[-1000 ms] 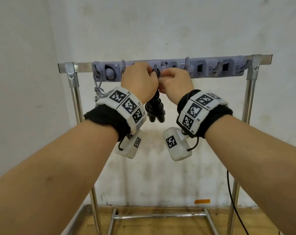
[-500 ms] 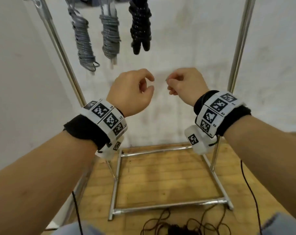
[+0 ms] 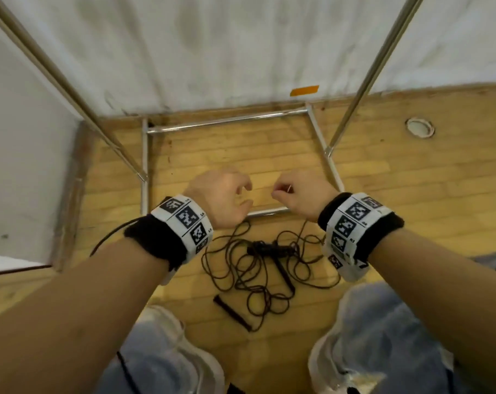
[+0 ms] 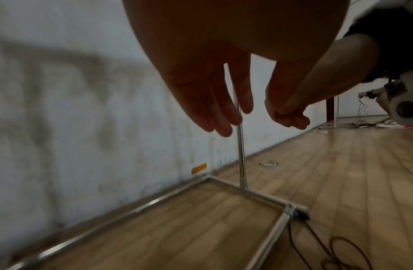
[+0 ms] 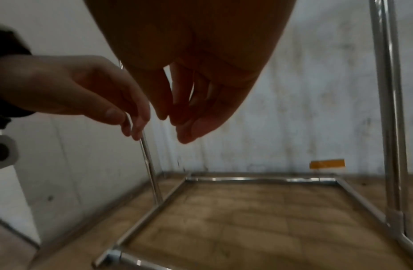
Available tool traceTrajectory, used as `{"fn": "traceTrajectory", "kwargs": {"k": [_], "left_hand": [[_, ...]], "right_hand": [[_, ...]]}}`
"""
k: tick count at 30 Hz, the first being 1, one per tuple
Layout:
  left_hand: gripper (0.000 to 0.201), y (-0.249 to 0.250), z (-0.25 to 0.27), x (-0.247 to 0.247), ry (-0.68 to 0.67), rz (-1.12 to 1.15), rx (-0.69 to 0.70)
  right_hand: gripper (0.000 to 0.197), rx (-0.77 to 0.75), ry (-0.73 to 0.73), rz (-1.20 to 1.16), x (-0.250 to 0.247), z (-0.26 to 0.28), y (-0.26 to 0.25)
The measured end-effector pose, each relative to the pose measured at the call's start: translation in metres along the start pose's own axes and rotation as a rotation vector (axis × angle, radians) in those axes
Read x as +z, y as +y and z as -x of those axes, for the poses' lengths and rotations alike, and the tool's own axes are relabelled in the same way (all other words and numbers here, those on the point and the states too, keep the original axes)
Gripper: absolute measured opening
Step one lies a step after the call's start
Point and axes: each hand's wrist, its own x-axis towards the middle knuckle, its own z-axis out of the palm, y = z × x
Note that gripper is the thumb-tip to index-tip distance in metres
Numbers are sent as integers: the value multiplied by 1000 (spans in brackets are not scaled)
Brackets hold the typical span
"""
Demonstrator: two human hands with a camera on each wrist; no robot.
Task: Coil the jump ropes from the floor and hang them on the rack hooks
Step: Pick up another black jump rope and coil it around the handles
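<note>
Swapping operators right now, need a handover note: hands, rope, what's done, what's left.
Left hand: empty, fingers loosely curled, held above the floor.
Right hand: empty too, fingers loosely curled, level with the left.
Black jump rope: lies uncoiled in a tangle on the wooden floor, just in front of the rack base, between the person's knees. One handle lies apart toward the near side; the other handle sits in the tangle.
Done: nothing on this rope yet. The hooks are out of view now.
Left: pick up the rope, coil it, hang it on a free rack hook.
</note>
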Motion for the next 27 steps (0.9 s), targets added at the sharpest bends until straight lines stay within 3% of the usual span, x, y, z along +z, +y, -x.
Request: {"fn": "traceTrajectory", "kwargs": {"k": [5, 9, 15, 21, 24, 27], "left_hand": [[22, -22, -28, 83, -189, 53, 7], [29, -32, -47, 149, -304, 102, -1], [36, -25, -63, 232, -426, 151, 4], [52, -19, -73, 282, -605, 128, -14], [35, -23, -74, 288, -579, 169, -81], [26, -33, -76, 283, -578, 353, -264]], "right_hand": [[17, 79, -276, 166, 65, -39, 36], [24, 180, -503, 335, 116, -60, 82], [35, 217, -668, 369, 170, -57, 149], [16, 289, -529, 203, 190, -53, 175], [7, 358, -367, 14, 184, -63, 178], [2, 351, -223, -95, 170, -75, 180]]}}
